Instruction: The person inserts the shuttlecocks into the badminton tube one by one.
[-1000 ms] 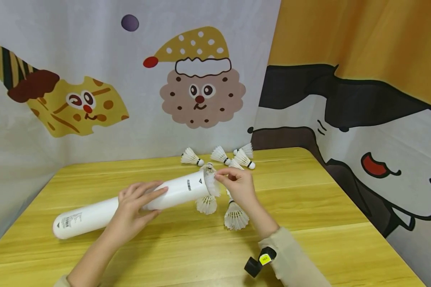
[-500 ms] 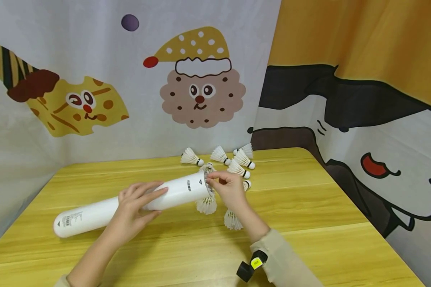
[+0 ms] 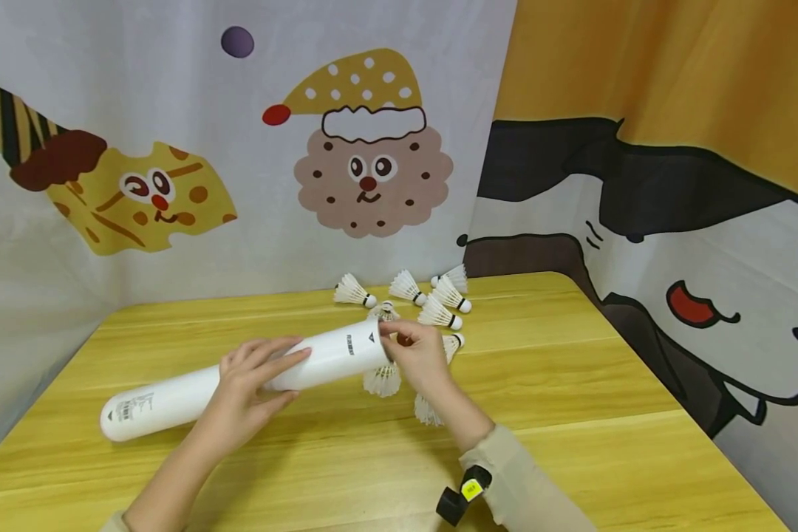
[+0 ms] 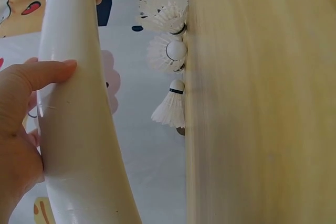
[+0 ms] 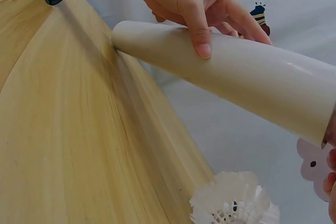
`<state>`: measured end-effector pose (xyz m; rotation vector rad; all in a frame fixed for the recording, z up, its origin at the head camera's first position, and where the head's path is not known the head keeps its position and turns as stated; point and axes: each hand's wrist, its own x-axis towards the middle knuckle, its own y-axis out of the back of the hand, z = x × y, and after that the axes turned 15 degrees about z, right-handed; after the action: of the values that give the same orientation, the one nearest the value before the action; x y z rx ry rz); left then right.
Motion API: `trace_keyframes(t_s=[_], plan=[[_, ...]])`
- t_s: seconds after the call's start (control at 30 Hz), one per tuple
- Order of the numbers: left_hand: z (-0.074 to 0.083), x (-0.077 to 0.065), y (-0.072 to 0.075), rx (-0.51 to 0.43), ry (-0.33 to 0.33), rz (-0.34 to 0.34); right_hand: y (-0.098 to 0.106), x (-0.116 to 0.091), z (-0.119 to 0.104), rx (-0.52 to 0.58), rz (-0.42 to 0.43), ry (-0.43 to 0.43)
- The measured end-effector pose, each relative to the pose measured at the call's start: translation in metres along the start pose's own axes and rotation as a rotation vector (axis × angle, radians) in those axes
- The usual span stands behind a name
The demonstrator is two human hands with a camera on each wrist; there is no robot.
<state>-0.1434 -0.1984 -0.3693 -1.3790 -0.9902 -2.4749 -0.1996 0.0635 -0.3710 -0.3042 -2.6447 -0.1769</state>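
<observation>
My left hand [image 3: 246, 388] holds a long white shuttlecock tube [image 3: 335, 351] around its middle, thumb on the near side and fingers over the top. The tube lies at a slant, its closed end low on the left and its mouth raised toward the right. At the mouth, my right hand [image 3: 425, 358] keeps thumb and fingers curled in a pinch, the fingertips inside the rim and out of sight. The shuttlecock it pinches is hidden within the tube. In the right wrist view, the left thumb [image 5: 202, 43] presses against the tube wall.
Several white shuttlecocks lie toward the back of the wooden table [image 3: 572, 414], among them one shuttlecock [image 3: 355, 290] at the far edge. Another shuttlecock [image 3: 382, 379] sits below the tube's mouth, and a further shuttlecock [image 3: 428, 411] is partly behind the right wrist. A patterned curtain [image 3: 193, 273] hangs behind.
My right hand has moved left to the tube's mouth, pushing the shuttlecock's feathers inside, where they no longer show. The left hand and tube have stayed nearly still.
</observation>
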Motion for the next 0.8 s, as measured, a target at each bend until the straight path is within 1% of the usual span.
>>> trace_keyframes(t_s=[0.17,0.27,0.47,0.6,0.7,0.8], plan=[[-0.001,0.0,0.001,-0.002,-0.004,0.006,0.006,0.002,0.001,0.013,0.012,0.07],[-0.001,0.0,0.001,-0.002,-0.005,0.007,0.01,0.004,0.002,0.011,0.017,0.098],[-0.002,0.0,0.001,-0.003,0.001,0.007,0.022,0.008,0.001,0.01,0.026,0.091],[-0.001,0.0,0.001,-0.003,0.005,0.007,0.034,0.008,-0.011,0.007,0.018,0.124],[-0.001,0.0,0.001,-0.002,0.005,0.01,0.044,0.007,-0.021,-0.024,0.017,0.139],[-0.001,0.0,0.002,-0.002,0.004,0.012,0.052,0.009,-0.022,-0.053,0.022,0.13]])
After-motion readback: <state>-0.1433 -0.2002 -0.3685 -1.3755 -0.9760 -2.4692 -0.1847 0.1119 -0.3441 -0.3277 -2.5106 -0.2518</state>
